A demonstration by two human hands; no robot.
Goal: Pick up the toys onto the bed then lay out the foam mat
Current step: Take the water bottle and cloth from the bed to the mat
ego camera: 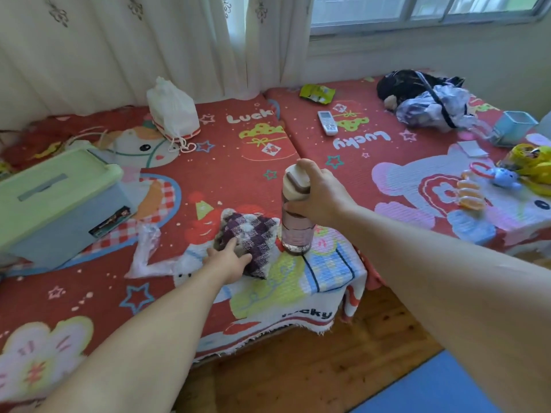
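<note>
Bottle (296,213) stands upright near the bed's (89,287) front edge, right hand (320,193) gripping its top; left hand (229,259) clutches a checkered cloth (253,234).

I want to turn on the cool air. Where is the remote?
The white remote lies on the red bed cover, toward the far right side near the window, just below the green snack packet and left of the dark bundle of clothes.

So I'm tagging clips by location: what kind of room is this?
Most likely a home bedroom: a bed with a red cartoon-print cover, white lace curtains at a window, and small plastic toys.
</note>
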